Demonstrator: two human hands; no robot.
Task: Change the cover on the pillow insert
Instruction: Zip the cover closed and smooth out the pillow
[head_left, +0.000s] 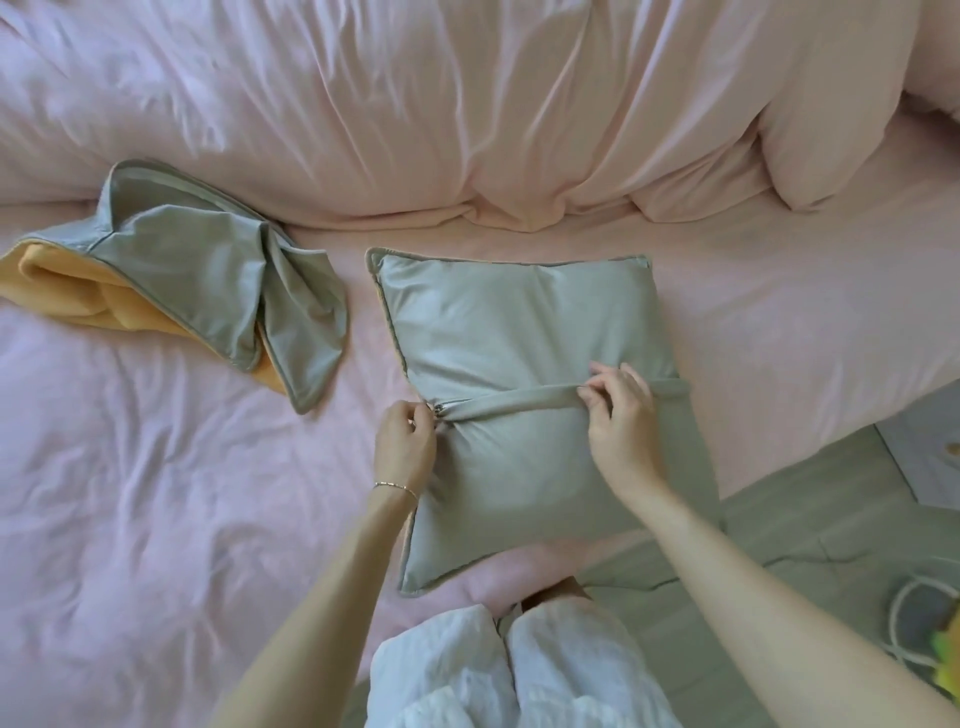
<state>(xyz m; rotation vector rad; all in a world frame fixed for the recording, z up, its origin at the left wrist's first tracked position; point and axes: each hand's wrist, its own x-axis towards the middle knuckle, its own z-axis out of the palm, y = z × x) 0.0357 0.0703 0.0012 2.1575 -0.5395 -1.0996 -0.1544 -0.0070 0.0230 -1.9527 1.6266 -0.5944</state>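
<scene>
Pinching the zipper pull (438, 409), the left hand (405, 441) grips while the right hand (621, 415) clamps the grey pillow's (519, 322) zipper flap (519, 402) at the bed's (156, 467) near edge.

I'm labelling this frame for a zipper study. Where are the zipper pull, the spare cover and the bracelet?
zipper pull (439, 409), head view, metal end by left fingertips
spare cover (208, 270), head view, grey outer face
bracelet (396, 487), head view, chain across left wrist

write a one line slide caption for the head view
Both hands work the zipper seam of a grey-covered pillow on a pink bed; a second grey-and-orange cover lies crumpled aside.
</scene>
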